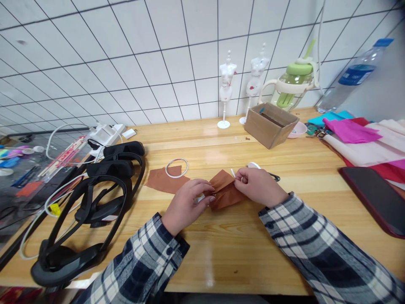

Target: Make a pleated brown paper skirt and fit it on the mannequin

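A piece of brown fabric is held between my two hands, just above the wooden table. My left hand pinches its left edge between thumb and fingers. At the opposite edge, my right hand is closed on the cloth, and a small white stick-like tip pokes out beside its fingers. What that tip belongs to is hidden. Left of my hands a second brown fabric piece lies flat, with a thin white ring resting partly on it. Behind my right hand, a white object and a black-ended tool are partly covered.
Black headsets with straps and white cables lie at left. Two small white dress forms, a cardboard box and a green-lidded jug stand at the back. At right are a phone, coloured fabrics and a water bottle.
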The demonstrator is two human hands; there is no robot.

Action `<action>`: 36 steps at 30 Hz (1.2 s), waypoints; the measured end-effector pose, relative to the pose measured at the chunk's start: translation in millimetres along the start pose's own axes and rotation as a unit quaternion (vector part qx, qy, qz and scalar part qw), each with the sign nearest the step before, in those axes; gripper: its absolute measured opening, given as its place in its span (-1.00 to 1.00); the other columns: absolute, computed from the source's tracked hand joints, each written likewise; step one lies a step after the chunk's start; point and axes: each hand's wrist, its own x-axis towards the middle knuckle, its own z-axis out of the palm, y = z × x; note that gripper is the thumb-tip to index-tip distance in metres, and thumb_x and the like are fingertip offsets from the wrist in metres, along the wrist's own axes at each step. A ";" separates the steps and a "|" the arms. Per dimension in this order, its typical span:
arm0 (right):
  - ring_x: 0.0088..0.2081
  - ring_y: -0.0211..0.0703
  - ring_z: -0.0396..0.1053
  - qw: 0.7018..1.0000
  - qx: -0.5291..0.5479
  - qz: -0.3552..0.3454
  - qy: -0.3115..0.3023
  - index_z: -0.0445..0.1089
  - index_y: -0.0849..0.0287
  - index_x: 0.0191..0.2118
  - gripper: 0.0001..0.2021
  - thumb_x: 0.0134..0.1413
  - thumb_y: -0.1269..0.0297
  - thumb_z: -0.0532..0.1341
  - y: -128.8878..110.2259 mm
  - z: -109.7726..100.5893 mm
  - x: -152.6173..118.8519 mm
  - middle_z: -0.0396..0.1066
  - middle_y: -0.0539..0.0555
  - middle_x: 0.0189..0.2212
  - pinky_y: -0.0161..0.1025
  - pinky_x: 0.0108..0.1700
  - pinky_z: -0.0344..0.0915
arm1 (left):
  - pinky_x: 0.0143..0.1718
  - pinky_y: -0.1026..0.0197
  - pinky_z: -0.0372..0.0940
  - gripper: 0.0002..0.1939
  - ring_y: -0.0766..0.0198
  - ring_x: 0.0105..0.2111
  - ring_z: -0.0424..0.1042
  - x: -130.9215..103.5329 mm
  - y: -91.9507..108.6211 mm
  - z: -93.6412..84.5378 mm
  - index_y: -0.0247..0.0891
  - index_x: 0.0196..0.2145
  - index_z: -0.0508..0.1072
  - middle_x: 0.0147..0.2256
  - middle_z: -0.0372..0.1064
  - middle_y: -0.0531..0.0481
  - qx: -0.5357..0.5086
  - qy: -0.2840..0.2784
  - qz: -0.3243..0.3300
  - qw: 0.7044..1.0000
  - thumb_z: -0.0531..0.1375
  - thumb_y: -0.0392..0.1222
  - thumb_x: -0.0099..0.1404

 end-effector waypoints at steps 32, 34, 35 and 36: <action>-0.51 -0.30 0.24 0.955 0.288 0.051 -0.046 0.41 0.17 -0.44 -0.83 -0.05 0.17 0.22 2.8 1.3 0.3 0.35 -0.04 -0.54 -0.35 -0.49 0.14 | -0.09 0.10 0.31 -0.85 0.18 -0.12 0.36 -4.2 -1.4 -3.1 -0.18 -0.19 0.52 -0.13 0.36 -0.10 0.059 0.006 0.047 0.997 0.23 -0.19 0.27; -0.49 -0.27 0.26 0.967 0.253 0.032 -0.021 0.39 0.16 -0.45 -0.84 -0.02 0.18 0.19 1.0 2.8 0.4 0.37 -0.03 -0.53 -0.31 -0.44 0.15 | -0.14 0.11 0.31 -0.85 0.18 -0.16 0.36 -3.8 -1.9 -4.2 -0.17 -0.19 0.54 -0.17 0.36 -0.09 0.081 0.007 0.058 0.995 0.21 -0.19 0.28; -0.50 -0.26 0.25 0.970 0.241 0.030 -0.014 0.37 0.15 -0.46 -0.83 0.00 0.17 0.17 0.2 4.0 0.5 0.35 -0.04 -0.56 -0.30 -0.45 0.13 | -0.16 0.10 0.30 -0.83 0.18 -0.18 0.36 -3.5 -2.0 -4.6 -0.15 -0.16 0.53 -0.18 0.37 -0.09 0.094 0.006 0.067 0.993 0.21 -0.19 0.29; -0.53 -0.25 0.23 0.971 0.235 0.030 -0.008 0.35 0.14 -0.44 -0.84 0.03 0.17 0.15 -0.4 5.3 0.8 0.32 -0.06 -0.59 -0.29 -0.47 0.11 | -0.15 0.08 0.29 -0.80 0.18 -0.20 0.36 -3.4 -2.0 -4.9 -0.14 -0.12 0.52 -0.19 0.38 -0.08 0.107 0.001 0.078 0.991 0.19 -0.20 0.30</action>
